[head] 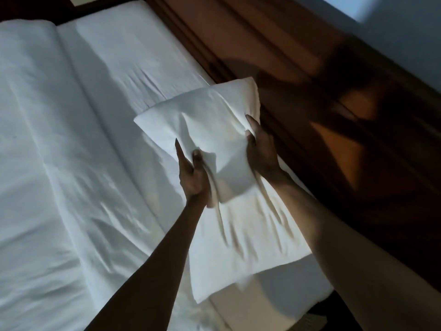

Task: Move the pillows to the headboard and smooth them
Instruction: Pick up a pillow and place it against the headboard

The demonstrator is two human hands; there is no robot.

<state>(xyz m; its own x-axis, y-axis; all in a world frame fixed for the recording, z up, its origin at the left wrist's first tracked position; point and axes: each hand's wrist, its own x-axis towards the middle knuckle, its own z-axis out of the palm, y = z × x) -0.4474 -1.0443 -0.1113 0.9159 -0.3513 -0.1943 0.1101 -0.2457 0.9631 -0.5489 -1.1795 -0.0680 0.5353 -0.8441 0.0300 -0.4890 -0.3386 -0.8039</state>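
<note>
Both my hands hold a white pillow (202,120) lifted above the bed, close to the wooden headboard (310,96). My left hand (192,174) pinches its near-left edge, thumb on top. At the pillow's right edge my right hand (261,149) is clamped on the fabric. Under my wrists a second white pillow (248,244) lies flat on the mattress beside the headboard, creased along its length. The image is blurred by motion.
A white sheet (114,87) covers the mattress. A folded white duvet (35,139) runs along the left half of the bed. The headboard slants from top centre to bottom right, with pale wall (405,22) above it.
</note>
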